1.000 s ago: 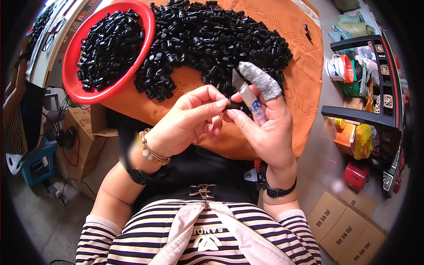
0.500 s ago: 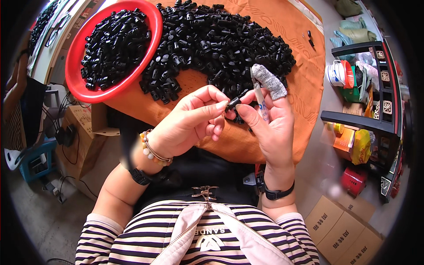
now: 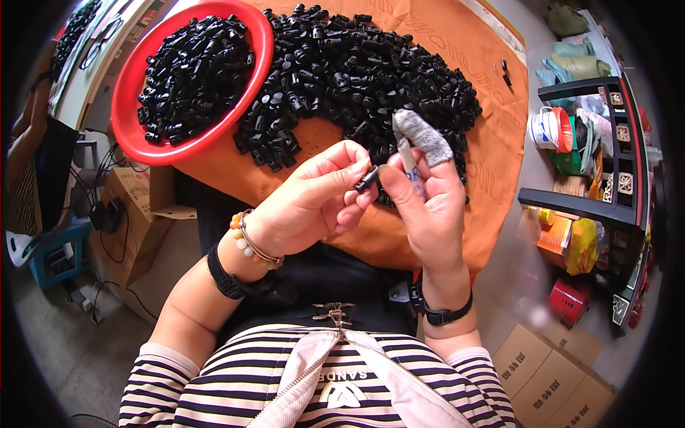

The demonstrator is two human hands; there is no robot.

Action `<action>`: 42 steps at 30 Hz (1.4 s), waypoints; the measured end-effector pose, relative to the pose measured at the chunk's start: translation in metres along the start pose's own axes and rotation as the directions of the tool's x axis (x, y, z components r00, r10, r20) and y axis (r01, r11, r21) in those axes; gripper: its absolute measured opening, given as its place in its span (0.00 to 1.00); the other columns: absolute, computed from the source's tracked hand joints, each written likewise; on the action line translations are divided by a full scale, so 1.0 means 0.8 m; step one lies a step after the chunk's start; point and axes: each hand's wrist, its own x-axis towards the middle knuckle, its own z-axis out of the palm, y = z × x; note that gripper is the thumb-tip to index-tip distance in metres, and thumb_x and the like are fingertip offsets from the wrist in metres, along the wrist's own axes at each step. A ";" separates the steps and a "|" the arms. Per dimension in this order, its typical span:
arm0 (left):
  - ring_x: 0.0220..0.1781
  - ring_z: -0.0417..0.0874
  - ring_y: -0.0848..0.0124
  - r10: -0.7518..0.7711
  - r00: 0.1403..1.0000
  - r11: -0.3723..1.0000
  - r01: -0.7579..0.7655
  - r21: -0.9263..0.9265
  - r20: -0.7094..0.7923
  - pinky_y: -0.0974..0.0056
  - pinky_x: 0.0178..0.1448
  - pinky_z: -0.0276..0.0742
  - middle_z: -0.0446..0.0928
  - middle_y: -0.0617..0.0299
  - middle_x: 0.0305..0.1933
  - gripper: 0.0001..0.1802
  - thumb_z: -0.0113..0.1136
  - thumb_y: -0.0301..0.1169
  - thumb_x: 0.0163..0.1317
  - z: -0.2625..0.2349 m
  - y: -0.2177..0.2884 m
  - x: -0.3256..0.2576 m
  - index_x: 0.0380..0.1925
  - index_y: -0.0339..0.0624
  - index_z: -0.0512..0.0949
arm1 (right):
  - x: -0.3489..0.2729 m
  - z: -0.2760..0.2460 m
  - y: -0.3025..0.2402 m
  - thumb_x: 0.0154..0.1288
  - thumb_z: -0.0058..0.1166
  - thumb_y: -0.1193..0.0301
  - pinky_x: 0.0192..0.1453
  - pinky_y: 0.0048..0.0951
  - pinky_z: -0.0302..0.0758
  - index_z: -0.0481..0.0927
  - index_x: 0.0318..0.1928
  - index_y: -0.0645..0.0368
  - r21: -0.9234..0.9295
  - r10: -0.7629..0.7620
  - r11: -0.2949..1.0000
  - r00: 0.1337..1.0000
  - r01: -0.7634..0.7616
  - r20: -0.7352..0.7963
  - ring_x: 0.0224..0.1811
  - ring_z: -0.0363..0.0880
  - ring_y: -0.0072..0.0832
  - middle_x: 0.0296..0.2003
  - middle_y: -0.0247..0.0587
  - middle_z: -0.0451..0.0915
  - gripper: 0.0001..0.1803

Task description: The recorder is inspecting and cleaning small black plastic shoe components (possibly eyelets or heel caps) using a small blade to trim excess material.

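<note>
My left hand (image 3: 310, 203) pinches a small black plastic piece (image 3: 367, 179) between thumb and fingers, in front of my chest. My right hand (image 3: 428, 210) meets it from the right, its thumb touching the same piece. That hand also grips a slim white tool (image 3: 408, 158) standing upright, and its index finger wears a grey fabric cot (image 3: 425, 134). Behind both hands a large heap of the same black pieces (image 3: 357, 78) lies on an orange cloth (image 3: 428, 43). A red bowl (image 3: 253, 85) at the left holds several more.
A black shelf unit (image 3: 606, 207) with tape rolls, jars and packets stands to the right. Cardboard boxes (image 3: 549, 371) lie on the floor at lower right, another box (image 3: 135, 207) at the left beside a blue stool (image 3: 50, 253) and cables.
My hands have drawn slightly closer together, and the black piece now sits between the left fingertips and the right thumb. The heap and the bowl have stayed put.
</note>
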 end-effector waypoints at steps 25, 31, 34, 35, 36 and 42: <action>0.22 0.66 0.87 0.093 0.994 0.995 -0.095 -0.020 -0.060 0.79 0.25 0.61 0.70 0.74 0.27 0.06 0.49 0.35 0.66 -0.003 -0.001 -0.002 0.39 0.48 0.70 | -0.024 0.006 -0.008 0.59 0.52 0.81 0.49 0.18 0.69 0.61 0.57 0.66 0.147 0.143 0.975 0.977 -0.167 0.157 0.45 0.74 0.19 0.45 0.43 0.75 0.26; 0.23 0.66 0.87 0.095 0.992 0.995 -0.096 -0.005 -0.081 0.79 0.24 0.60 0.69 0.73 0.27 0.06 0.49 0.34 0.66 -0.002 -0.001 -0.002 0.39 0.47 0.70 | -0.023 0.006 -0.007 0.60 0.52 0.81 0.48 0.17 0.68 0.61 0.57 0.66 0.094 0.124 0.986 0.981 -0.139 0.148 0.44 0.73 0.18 0.45 0.42 0.75 0.25; 0.22 0.66 0.87 0.094 0.992 0.995 -0.096 -0.009 -0.089 0.79 0.24 0.60 0.69 0.73 0.27 0.06 0.49 0.34 0.66 -0.004 -0.001 -0.004 0.39 0.47 0.70 | -0.023 0.004 -0.007 0.62 0.49 0.81 0.49 0.22 0.74 0.60 0.56 0.68 0.097 0.085 0.990 0.979 -0.105 0.186 0.45 0.77 0.24 0.44 0.46 0.75 0.22; 0.22 0.65 0.86 0.101 0.992 0.995 -0.100 0.007 -0.077 0.79 0.24 0.59 0.70 0.73 0.27 0.06 0.49 0.34 0.66 -0.005 0.000 -0.003 0.40 0.47 0.70 | -0.023 0.003 -0.008 0.62 0.49 0.81 0.49 0.23 0.74 0.60 0.56 0.68 0.105 0.095 0.988 0.976 -0.117 0.198 0.45 0.77 0.25 0.44 0.47 0.75 0.22; 0.22 0.65 0.86 0.107 0.992 0.994 -0.106 0.024 -0.065 0.79 0.24 0.59 0.70 0.73 0.27 0.06 0.49 0.34 0.66 -0.005 0.000 -0.004 0.40 0.47 0.70 | -0.023 0.003 -0.008 0.62 0.49 0.81 0.49 0.23 0.74 0.60 0.56 0.68 0.112 0.104 0.985 0.972 -0.130 0.209 0.45 0.77 0.25 0.44 0.47 0.75 0.22; 0.20 0.63 0.85 0.113 0.993 0.994 -0.112 0.019 -0.040 0.78 0.24 0.59 0.70 0.72 0.27 0.06 0.49 0.34 0.66 -0.009 -0.001 -0.003 0.39 0.46 0.70 | -0.022 0.004 -0.005 0.61 0.50 0.81 0.50 0.24 0.74 0.62 0.55 0.68 0.092 0.066 0.992 0.977 -0.086 0.204 0.45 0.77 0.25 0.44 0.47 0.76 0.21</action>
